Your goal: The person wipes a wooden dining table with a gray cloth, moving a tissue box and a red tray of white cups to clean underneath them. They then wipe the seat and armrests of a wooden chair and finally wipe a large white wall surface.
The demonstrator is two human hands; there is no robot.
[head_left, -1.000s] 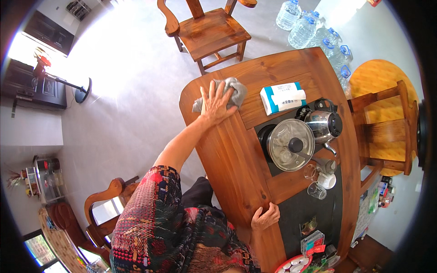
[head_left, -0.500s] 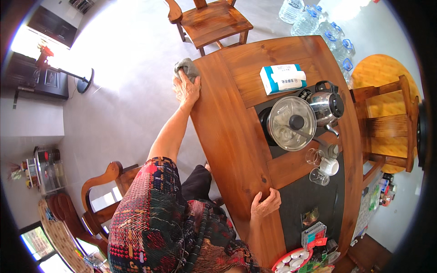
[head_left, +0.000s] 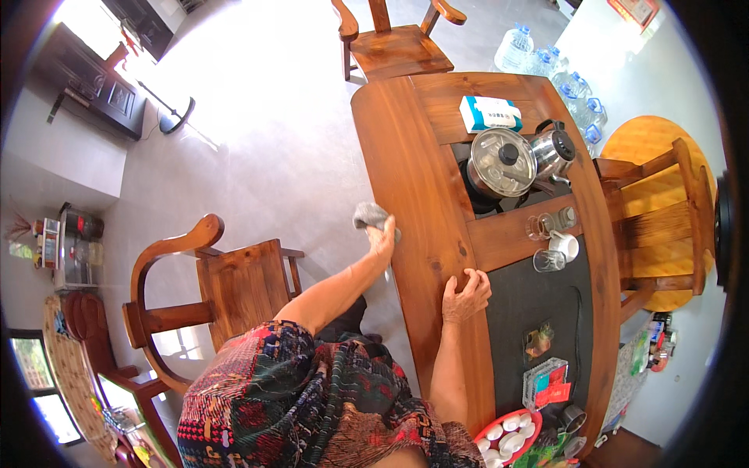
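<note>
A grey cloth [head_left: 367,214] is bunched under my left hand [head_left: 382,239], whose fingers are closed on it at the left edge of the wooden table [head_left: 417,203]. Part of the cloth juts out past the edge, over the floor. My right hand [head_left: 466,296] rests on the tabletop beside the dark inset panel, its fingers bent and apart with nothing in them. To the right of it, a white cup [head_left: 563,246] and a clear glass [head_left: 548,260] stand close together.
Farther along the table are a glass-lidded pot [head_left: 504,162], a metal kettle [head_left: 555,148] and a tissue pack [head_left: 491,115]. A red tray of small white cups [head_left: 488,434] sits at the near end. Wooden chairs [head_left: 248,288] and large water bottles [head_left: 515,48] surround the table.
My left hand has brought the cloth from the table's far left corner back along the left edge, nearer to me. My right hand still rests on the tabletop; the whole view has shifted.
</note>
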